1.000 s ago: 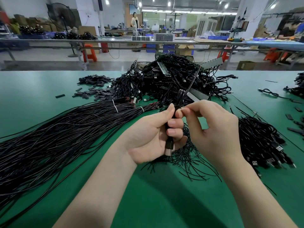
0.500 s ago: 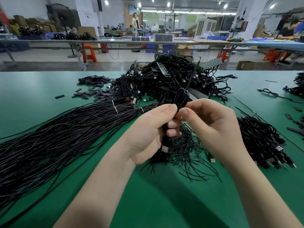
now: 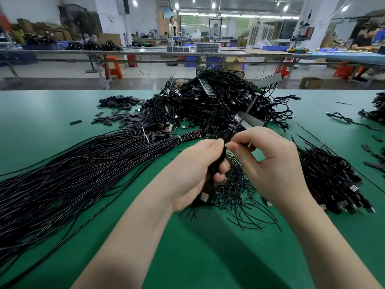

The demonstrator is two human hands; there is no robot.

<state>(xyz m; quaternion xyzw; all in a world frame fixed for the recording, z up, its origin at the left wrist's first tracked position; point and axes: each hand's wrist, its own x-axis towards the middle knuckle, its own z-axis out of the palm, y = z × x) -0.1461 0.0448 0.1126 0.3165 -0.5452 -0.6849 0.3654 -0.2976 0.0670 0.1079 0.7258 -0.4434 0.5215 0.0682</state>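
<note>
Lowers the thin strand since the earlier frame, grips the folded cable upright in the left hand above the table, pinches the strand at the loop with the right hand, and risks the folds springing open if either grip slackens.

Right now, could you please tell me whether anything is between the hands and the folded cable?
Nothing visible is. The left hand grips the cable around its middle, and the right hand pinches it just below the looped top, so both touch it directly.
</note>
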